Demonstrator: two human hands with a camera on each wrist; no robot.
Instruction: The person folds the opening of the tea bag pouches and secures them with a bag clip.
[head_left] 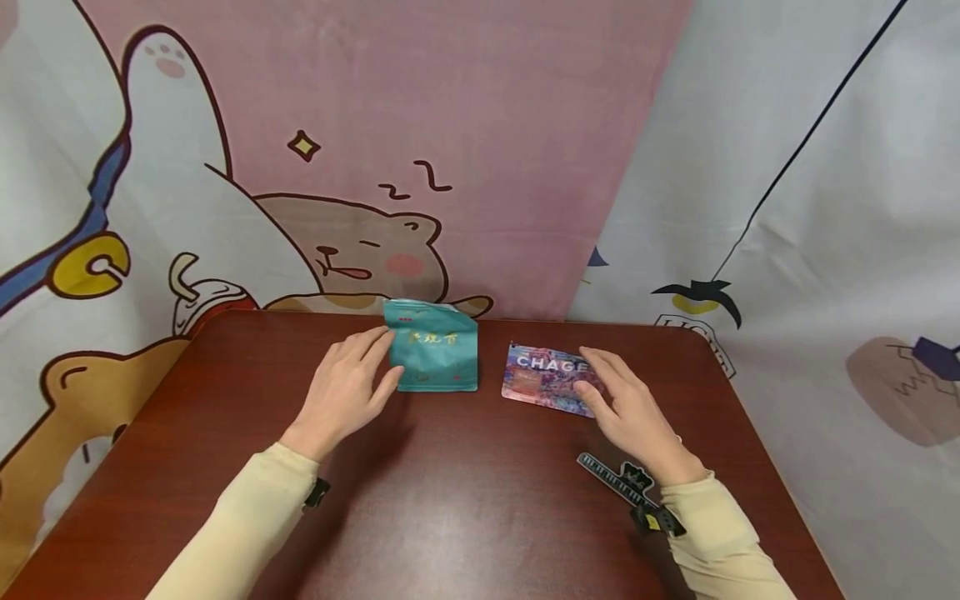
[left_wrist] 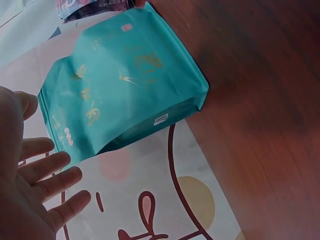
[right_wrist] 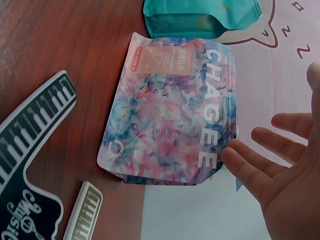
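A teal pouch (head_left: 438,358) with gold lettering stands near the table's back edge. My left hand (head_left: 345,383) is at its left side, fingers spread; in the left wrist view the left hand (left_wrist: 35,185) holds nothing, its fingertips close to the pouch's top end. To the right lies a pink-and-blue pouch (head_left: 543,379) marked CHAGEE, also seen whole as the patterned pouch (right_wrist: 165,110) in the right wrist view. My right hand (head_left: 633,408) is over its right end, fingers extended, with the index fingertip right at the pouch's edge.
A black-and-white piano-keyboard-shaped piece (head_left: 611,479) with "Music" lettering lies near the right wrist. Behind the brown wooden table (head_left: 450,483) hangs a cartoon-printed cloth (head_left: 480,150). Both forearms wear pale sleeves and dark wrist straps.
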